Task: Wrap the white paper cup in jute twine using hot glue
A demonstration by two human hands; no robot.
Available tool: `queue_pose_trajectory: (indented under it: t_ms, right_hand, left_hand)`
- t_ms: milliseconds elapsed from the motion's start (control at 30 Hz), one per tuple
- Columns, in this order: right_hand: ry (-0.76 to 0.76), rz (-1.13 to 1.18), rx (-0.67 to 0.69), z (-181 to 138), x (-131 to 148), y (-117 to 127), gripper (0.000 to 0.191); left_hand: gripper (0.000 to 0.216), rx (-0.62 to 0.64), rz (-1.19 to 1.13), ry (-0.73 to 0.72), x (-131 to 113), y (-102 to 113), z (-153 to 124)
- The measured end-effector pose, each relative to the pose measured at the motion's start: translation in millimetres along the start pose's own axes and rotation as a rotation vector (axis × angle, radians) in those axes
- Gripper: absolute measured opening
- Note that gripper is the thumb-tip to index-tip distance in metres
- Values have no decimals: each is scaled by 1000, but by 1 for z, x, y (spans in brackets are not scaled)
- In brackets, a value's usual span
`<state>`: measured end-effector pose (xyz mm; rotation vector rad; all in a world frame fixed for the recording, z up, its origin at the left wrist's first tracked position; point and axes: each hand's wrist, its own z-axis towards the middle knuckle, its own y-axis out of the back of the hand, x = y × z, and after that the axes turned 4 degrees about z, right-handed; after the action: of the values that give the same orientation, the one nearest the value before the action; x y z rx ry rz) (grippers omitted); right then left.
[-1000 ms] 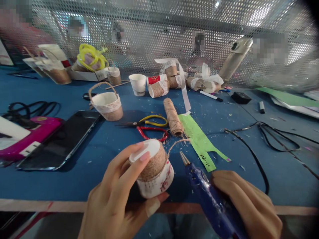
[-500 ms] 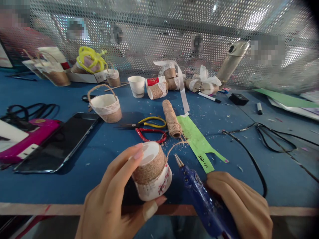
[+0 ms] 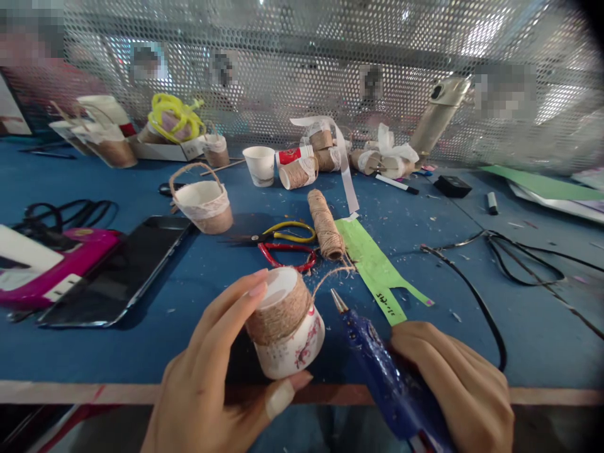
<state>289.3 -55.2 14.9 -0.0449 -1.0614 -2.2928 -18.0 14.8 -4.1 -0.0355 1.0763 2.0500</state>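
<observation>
My left hand (image 3: 214,371) is closed round a paper cup (image 3: 302,349), fingers over the white end and thumb at the printed end. The cup lies tilted, with twine wrapped over part of its wall. A loose strand of twine (image 3: 330,272) leads from it toward the twine roll (image 3: 325,223) behind. In my right hand (image 3: 455,384) is a blue glue gun (image 3: 377,371), its metal nozzle pointing up and left, a short gap right of the cup. Scissors (image 3: 283,239) with one yellow and one red handle lie behind the cup, beside the roll.
A phone (image 3: 117,270) and a magenta power strip (image 3: 85,251) lie left. A twine-covered basket cup (image 3: 202,204) stands behind them. Green paper (image 3: 368,264) lies right of the roll, and a black cable (image 3: 476,302) loops at right. More cups and a metal bottle (image 3: 438,113) line the mesh panel.
The cup in my left hand has turned and shifted very slightly left. The glue gun stays nearly in place, and the view has moved a little.
</observation>
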Motion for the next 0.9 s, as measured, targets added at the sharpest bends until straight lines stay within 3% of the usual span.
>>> queue_pose_trajectory:
  t_ms: [200,500,667,800,900]
  right_hand:
    - [-109,17,-56,-4,10,-10,39]
    - [-117,18,-57,-4,8,-8,35]
    - [-22,3,22,-3,3,-4,30]
    - [-108,-3,-52,-3,8,-7,39]
    - [-107,7,-44,-3,10,-7,34]
  left_hand:
    - [89,-5,-5,11,1,3,1]
    - [87,-25,-5,47,0,-1,0]
    - [87,-26,-10,42,-1,0,2]
    - [88,-18,-15,45,0,1,3]
    - [88,-25,-19,56,2,1,0]
